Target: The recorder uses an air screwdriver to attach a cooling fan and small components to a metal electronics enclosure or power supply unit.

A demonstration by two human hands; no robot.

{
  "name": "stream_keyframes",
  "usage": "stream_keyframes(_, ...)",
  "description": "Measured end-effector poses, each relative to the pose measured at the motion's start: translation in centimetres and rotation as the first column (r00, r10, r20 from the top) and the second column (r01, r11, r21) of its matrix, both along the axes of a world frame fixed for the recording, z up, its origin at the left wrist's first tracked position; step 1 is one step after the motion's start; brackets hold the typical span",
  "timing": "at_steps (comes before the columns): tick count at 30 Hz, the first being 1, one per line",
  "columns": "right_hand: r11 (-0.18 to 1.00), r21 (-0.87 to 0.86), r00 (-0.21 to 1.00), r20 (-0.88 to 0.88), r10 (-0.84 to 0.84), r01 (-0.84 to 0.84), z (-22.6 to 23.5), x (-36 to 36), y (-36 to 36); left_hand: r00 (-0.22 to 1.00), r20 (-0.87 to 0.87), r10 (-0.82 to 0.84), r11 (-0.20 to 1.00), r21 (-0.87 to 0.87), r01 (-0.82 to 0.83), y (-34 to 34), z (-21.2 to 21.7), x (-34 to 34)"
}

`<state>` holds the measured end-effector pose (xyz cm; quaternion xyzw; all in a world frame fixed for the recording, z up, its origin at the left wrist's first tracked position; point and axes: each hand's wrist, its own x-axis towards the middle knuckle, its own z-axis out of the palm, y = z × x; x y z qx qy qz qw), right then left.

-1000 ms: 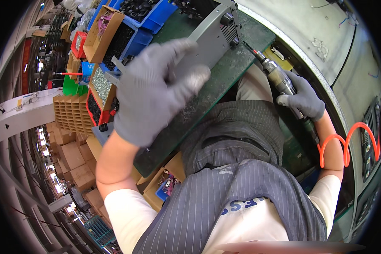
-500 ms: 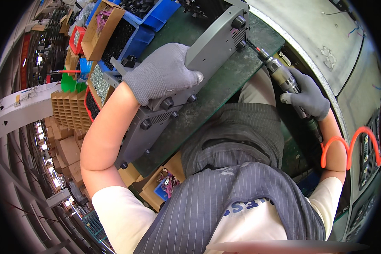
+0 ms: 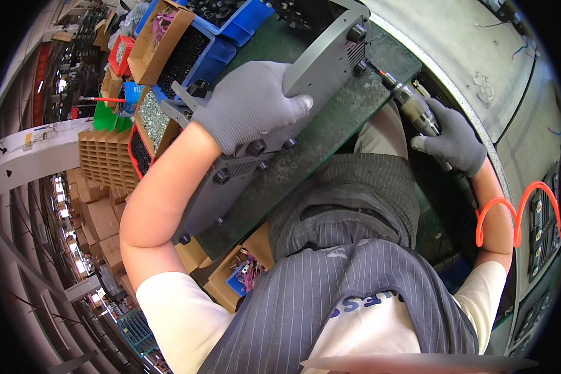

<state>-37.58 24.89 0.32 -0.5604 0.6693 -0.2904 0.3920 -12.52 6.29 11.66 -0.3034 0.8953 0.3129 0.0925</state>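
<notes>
A long grey metal housing (image 3: 321,68) with black knobs and feet lies tipped on its edge on the dark green bench top (image 3: 330,134). My left hand (image 3: 246,106), in a grey glove, grips over the housing's upper side and holds it steady. My right hand (image 3: 452,140), also gloved, is closed around a pneumatic screwdriver (image 3: 411,106). The driver's bit touches the right end of the housing near a black knob (image 3: 357,32).
Blue bins (image 3: 243,15), a cardboard box of small dark parts (image 3: 174,43) and a tray of screws (image 3: 151,118) stand behind the housing. An orange coiled air hose (image 3: 511,212) hangs by my right arm. Cardboard boxes (image 3: 230,280) sit under the bench.
My left hand has tipped the housing up from lying flat onto its edge and shifted its grip. The screwdriver bit has come up against the housing's right end.
</notes>
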Motion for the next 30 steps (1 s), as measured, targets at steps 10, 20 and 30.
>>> stream_keyframes(10, 0.980, 0.141, 0.866, 0.462, -0.190, 0.140, -3.1, 4.9, 5.9, 0.983, -0.116, -0.143, 0.814, -0.579, 0.050, -0.3, 0.6, -2.7)
stream_keyframes(20, 0.973, 0.182, 0.785, 0.577, -0.224, 0.144, -4.8, 5.7, 6.1, 0.926, -0.327, 0.186, 0.928, 0.368, -0.056, 6.1, 4.0, 2.3)
stream_keyframes(30, 0.957, 0.234, 0.718, 0.635, -0.284, 0.172, -4.5, 7.1, 6.1, 0.590, 0.311, 0.745, -0.329, 0.941, -0.080, 12.8, -10.2, 10.9)
